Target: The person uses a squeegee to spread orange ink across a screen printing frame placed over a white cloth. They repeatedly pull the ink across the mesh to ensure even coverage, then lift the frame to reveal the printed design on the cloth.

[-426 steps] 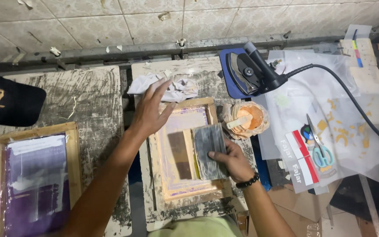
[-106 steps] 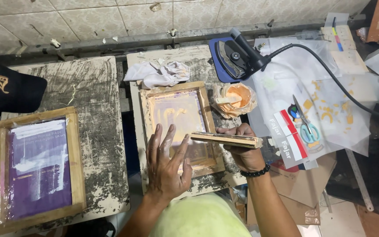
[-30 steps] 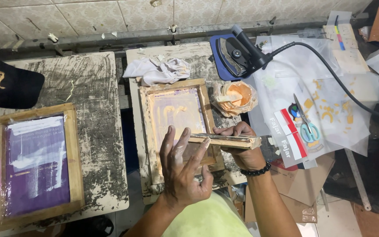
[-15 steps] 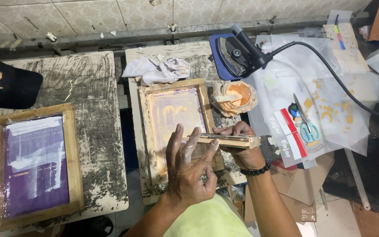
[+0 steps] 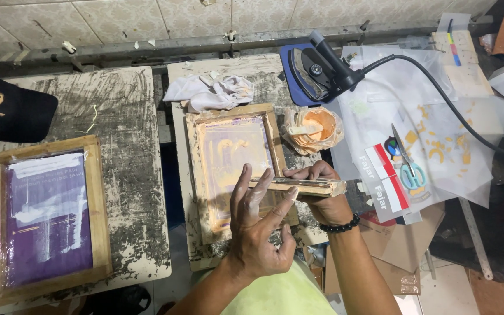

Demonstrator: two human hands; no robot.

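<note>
1. Head view, looking down: the right hand (image 5: 321, 192) is clenched around a wooden squeegee (image 5: 298, 186), holding it level over the near right part of a wooden screen frame (image 5: 235, 169).
2. Left hand (image 5: 258, 233) is raised with fingers spread, grasping nothing; its fingertips (image 5: 266, 175) touch the left end of the squeegee.
3. That frame lies on the middle board (image 5: 182, 175), its mesh stained orange (the stain is heaviest toward the near edge).
4. Far of the frame sits a crumpled white rag (image 5: 208, 93); just right of the frame stands a plastic-lined cup of orange ink (image 5: 313, 125).
5. On the left board (image 5: 129, 175) rests a second wooden frame with purple mesh (image 5: 45, 216).
6. Far right of the middle board is an iron (image 5: 319, 70) on a blue pad, and scissors (image 5: 406, 160) lie on plastic sheets (image 5: 433, 140) at the right.
</note>
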